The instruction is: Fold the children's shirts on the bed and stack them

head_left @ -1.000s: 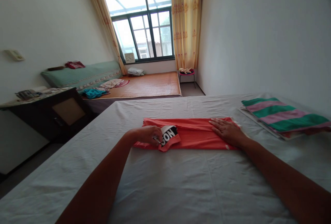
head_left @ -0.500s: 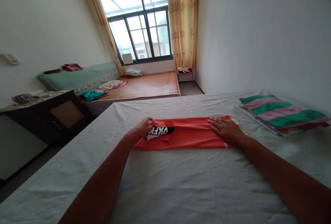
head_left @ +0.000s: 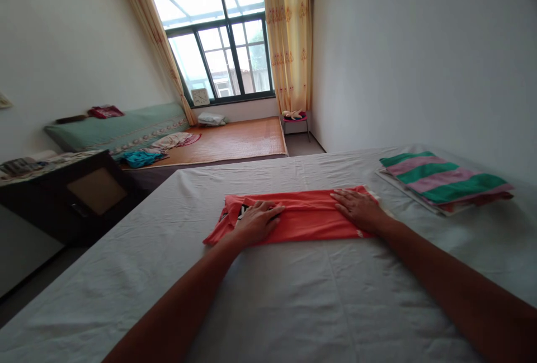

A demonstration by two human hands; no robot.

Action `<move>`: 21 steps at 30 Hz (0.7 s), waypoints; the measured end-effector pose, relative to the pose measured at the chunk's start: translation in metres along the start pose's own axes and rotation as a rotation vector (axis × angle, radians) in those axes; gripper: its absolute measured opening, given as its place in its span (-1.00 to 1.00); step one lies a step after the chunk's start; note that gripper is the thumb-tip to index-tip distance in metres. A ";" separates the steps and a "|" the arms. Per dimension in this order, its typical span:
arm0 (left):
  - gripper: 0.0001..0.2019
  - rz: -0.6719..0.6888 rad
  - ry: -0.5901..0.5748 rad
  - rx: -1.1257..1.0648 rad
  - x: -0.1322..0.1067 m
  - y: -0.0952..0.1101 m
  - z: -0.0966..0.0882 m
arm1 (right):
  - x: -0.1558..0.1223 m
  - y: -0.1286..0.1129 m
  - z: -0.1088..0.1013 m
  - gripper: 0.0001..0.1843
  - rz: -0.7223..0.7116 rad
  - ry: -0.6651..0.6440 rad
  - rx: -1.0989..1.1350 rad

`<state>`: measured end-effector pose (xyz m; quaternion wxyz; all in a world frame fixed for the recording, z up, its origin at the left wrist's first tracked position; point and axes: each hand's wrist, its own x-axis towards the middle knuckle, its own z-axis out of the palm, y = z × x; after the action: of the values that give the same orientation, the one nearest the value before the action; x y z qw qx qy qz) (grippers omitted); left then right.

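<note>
An orange-red garment (head_left: 306, 218) lies folded into a long strip across a bed with a white sheet (head_left: 293, 296). My left hand (head_left: 257, 221) rests flat on the strip's left part, fingers spread, covering most of a black patch with white letters. My right hand (head_left: 356, 210) lies flat and open on the right end of the strip. Neither hand grips the cloth.
A folded pile with a green and pink striped cloth (head_left: 444, 181) on top sits at the bed's right side near the wall. A dark cabinet (head_left: 71, 192) stands left of the bed. Beyond are a second bed with a bamboo mat (head_left: 235, 139), scattered clothes and a window.
My left hand let go of the folded-over sleeve end with the black lettered patch and now presses flat on it. My right hand stayed in place. The view shifted slightly.
</note>
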<state>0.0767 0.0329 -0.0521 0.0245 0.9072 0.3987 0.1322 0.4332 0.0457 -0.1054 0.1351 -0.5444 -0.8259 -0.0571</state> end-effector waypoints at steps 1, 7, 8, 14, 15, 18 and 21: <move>-0.60 -0.006 0.009 -0.005 0.000 -0.001 0.001 | 0.000 -0.005 -0.001 -0.44 -0.008 0.002 0.007; -0.45 -0.113 0.007 0.036 0.002 -0.006 0.012 | 0.002 -0.047 -0.007 -0.39 -0.103 -0.109 0.097; -0.45 -0.117 -0.040 0.047 0.001 -0.006 0.013 | 0.003 -0.049 -0.007 -0.37 -0.077 -0.126 0.087; -0.51 -0.127 -0.140 0.084 0.000 -0.004 0.014 | -0.002 -0.014 -0.005 -0.35 0.176 -0.088 -0.091; -0.50 -0.128 -0.145 0.085 -0.001 -0.004 0.013 | -0.004 -0.005 -0.004 -0.37 0.213 -0.073 -0.113; -0.50 -0.128 -0.163 0.085 -0.001 -0.002 0.010 | -0.006 0.014 0.002 -0.47 0.279 -0.007 -0.130; -0.50 -0.128 -0.181 0.081 -0.001 -0.001 0.008 | -0.004 0.026 0.006 -0.52 0.305 0.070 -0.095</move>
<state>0.0778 0.0331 -0.0606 0.0320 0.8884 0.4568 0.0319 0.4574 0.0538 -0.1134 0.1451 -0.6669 -0.7248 -0.0939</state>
